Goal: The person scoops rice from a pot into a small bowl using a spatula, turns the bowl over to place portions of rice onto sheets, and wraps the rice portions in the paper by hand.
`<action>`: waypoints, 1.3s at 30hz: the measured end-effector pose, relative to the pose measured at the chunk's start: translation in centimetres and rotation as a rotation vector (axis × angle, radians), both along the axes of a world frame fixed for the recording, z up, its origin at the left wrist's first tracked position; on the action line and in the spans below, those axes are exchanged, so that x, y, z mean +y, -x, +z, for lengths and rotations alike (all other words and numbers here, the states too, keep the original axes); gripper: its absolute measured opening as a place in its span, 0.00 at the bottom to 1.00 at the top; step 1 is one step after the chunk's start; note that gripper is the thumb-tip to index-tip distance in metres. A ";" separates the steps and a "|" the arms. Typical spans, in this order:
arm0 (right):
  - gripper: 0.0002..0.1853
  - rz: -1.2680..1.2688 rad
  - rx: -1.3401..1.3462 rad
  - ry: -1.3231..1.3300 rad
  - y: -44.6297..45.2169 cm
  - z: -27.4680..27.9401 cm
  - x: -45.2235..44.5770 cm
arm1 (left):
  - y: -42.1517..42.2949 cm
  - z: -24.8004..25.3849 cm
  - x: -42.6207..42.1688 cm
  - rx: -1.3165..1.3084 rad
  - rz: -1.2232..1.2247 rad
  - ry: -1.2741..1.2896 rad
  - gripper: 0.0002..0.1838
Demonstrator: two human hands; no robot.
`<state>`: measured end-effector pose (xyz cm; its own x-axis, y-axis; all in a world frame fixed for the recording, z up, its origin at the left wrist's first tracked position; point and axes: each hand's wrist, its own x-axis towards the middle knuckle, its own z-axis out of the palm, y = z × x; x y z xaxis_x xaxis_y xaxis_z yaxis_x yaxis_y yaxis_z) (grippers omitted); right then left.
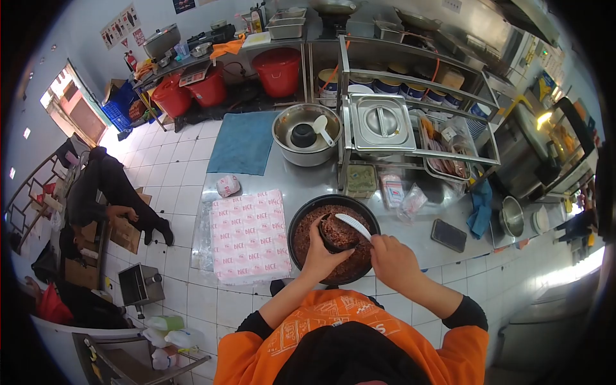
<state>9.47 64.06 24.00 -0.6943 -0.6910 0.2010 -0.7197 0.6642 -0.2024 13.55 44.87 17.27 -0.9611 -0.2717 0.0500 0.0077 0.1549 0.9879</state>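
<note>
My left hand (319,255) grips a small dark bowl (330,246) heaped with reddish-brown rice (339,232). Closed around the handle of a white rice paddle (353,223), my right hand (393,258) is to the right of that bowl. The paddle's blade lies across the top right of the heaped rice. Both hands are over a large black pot (292,239) holding more of the same rice. Left of the pot, a stack of printed wrapping paper (250,237) lies flat, with a paper-wrapped bundle (228,186) behind it.
A steel bowl (307,157) holding a black bowl and white paddle stands behind the pot. A metal rack (344,122) rises to its right. A phone (448,235) and blue cloth (480,208) lie on the right; a blue mat (240,144) lies back left. Another person (122,192) is at the far left.
</note>
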 end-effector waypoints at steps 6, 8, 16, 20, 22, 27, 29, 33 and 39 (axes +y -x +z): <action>0.16 -0.083 -0.368 0.208 2.7 0.7 0.6 | -0.5 0.5 -1.1 0.094 -0.011 -0.010 0.56; 0.21 -0.051 -0.630 0.317 3.0 0.0 -0.6 | -0.7 0.3 -1.3 0.090 -0.024 -0.023 0.56; 0.31 0.007 -0.588 -0.175 1.1 0.0 -3.2 | -2.2 0.9 -2.3 0.103 -0.054 0.158 0.52; 0.32 -0.040 -0.621 -0.208 0.8 0.4 -3.9 | -2.4 0.2 -2.4 0.087 -0.046 0.153 0.51; 0.30 0.012 -0.641 -0.188 2.1 0.9 -3.8 | -2.3 0.2 -2.5 0.068 -0.042 0.062 0.52; 0.26 -0.024 -0.812 0.011 4.4 2.5 -2.5 | -2.6 0.7 -2.7 0.062 0.026 -0.085 0.53; 0.26 -0.142 -1.021 0.061 5.6 1.3 -2.5 | -2.8 0.8 -2.3 0.098 0.028 -0.195 0.53; 0.25 -0.007 -0.919 0.111 4.4 -0.9 -2.9 | -2.9 1.1 -1.8 0.159 0.071 -0.035 0.53; 0.22 0.089 -0.774 -0.086 1.4 0.2 -3.6 | -3.8 0.1 -2.5 0.121 0.003 0.120 0.51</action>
